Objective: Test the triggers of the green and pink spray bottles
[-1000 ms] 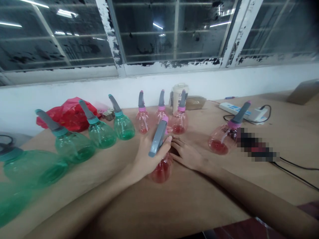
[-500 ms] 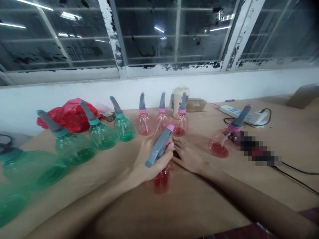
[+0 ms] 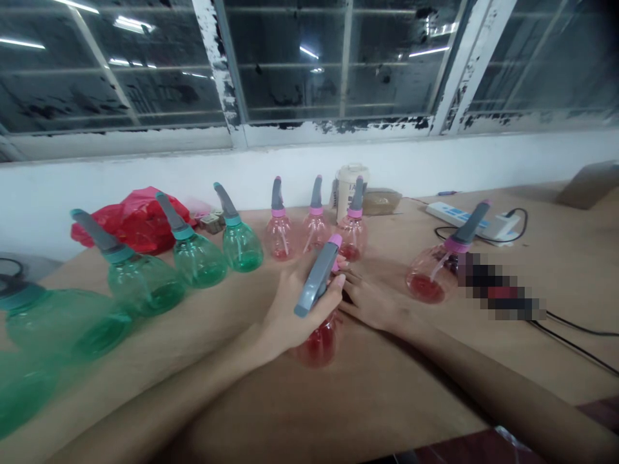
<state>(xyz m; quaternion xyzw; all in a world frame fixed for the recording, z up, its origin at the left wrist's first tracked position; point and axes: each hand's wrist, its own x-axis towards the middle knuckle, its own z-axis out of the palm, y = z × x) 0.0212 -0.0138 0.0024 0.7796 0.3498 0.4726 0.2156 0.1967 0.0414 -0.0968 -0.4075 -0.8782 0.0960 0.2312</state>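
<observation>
the left hand (image 3: 286,314) clasps a pink spray bottle (image 3: 318,346) in its fingers; the right hand (image 3: 371,301) is just beside it, whether its fingers grip i cannot tell.

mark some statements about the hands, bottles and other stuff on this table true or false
1. The left hand grips a pink spray bottle. True.
2. The right hand holds the cup. False: the right hand is beside that bottle, and the cup stands further back on the table.
3. A red plastic bag lies behind the green bottles. True.
4. The green bottles stand on the picture's right side. False: they are on the left.
5. A power strip lies right of the cup. True.
</observation>
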